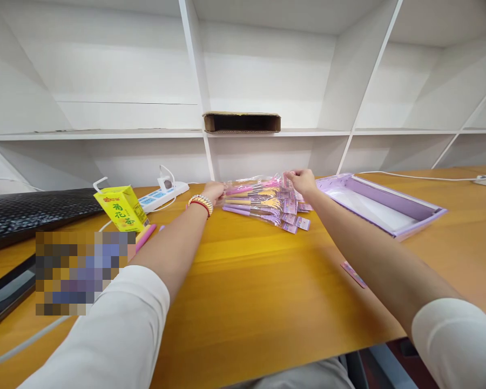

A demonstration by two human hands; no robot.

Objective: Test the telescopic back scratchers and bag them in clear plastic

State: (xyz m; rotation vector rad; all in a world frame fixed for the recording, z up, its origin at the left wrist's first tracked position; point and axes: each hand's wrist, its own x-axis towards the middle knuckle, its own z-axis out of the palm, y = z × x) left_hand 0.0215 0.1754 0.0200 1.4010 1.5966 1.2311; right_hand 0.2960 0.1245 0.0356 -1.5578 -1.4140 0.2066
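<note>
Several clear plastic packets point(253, 202) lie in a row on the table, holding pink, yellow and purple sticks with fringed ends and printed tags. At the left end of the farthest, pink packet point(243, 189), my left hand point(214, 192) has its fingers closed on the edge. My right hand point(303, 181) pinches the tag end of that same pink packet, so it is held between both hands. The printed tags point(302, 222) of the nearer packets stick out to the right. My fingertips are partly hidden by distance and glare.
A lilac open box point(400, 227) stands to the right, with a small printed card point(353, 274) nearer me. On the left are a yellow drink carton point(119, 208) with a straw, a power strip point(164, 195) and a black patterned object point(36, 213). A cardboard box point(243, 123) sits on the shelf.
</note>
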